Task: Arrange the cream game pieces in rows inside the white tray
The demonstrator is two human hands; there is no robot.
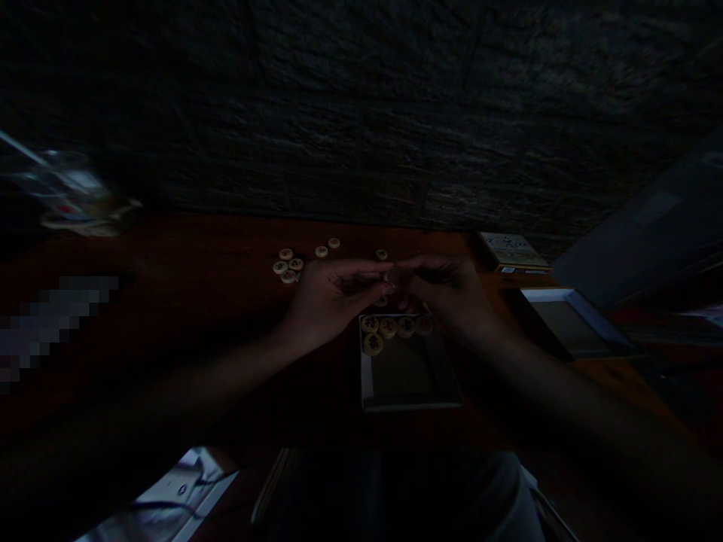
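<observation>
Hands meet above the far rim of the tray. The left hand [333, 297] and the right hand [446, 290] are both half closed, with fingers curled inward and fingertips converging at one spot. A small round object [392, 276], probably a xiangqi disc, sits at that spot. The light is too low to confirm whether one hand grips it or both do.

Location of parts: a shallow white-rimmed tray [364, 369] lies directly below the hands and holds five round xiangqi discs [388, 327], four in a row along the far wall and one just in front of the row's left end. Further loose discs [288, 265] lie on the dark wooden table [169, 256], beyond the left hand. A single edge disc [381, 301] sits partly hidden under the hands, near the tray's far rim.

Hazards:
1. Slippage: a fingertip hold on a smooth, rounded edge is weak. A dropped disc could strike the row below or roll across the table.
2. Contact: a lowered wrist or palm could displace the edge disc.
3. Low light: the carved characters are hard to read, so discs may be misidentified or set face down.
4. Crowding: a wide right-arm movement could knock the white-rimmed box lid [570, 324].
</observation>
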